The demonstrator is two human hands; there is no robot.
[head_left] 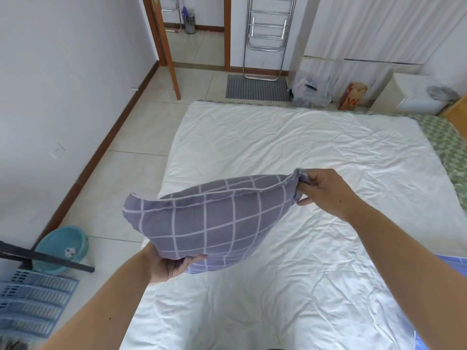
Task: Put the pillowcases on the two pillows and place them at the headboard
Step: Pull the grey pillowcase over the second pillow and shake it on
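Note:
A pillow in a grey-purple pillowcase with a white grid (209, 221) hangs in the air above the bed's white sheet (290, 147). My left hand (171, 267) grips its lower near corner from below. My right hand (324, 192) pinches the bunched upper right corner of the pillowcase. A second piece of blue-purple cloth (454, 263) shows at the right edge of the bed, mostly out of view. The headboard is not in view.
A green patterned cover (444, 142) lies along the bed's right side. On the floor to the left stand a teal basin (60, 248) and a blue slatted basket (32, 306). A metal rack (267, 34), a mat (257, 88) and bags (310, 92) lie beyond the bed.

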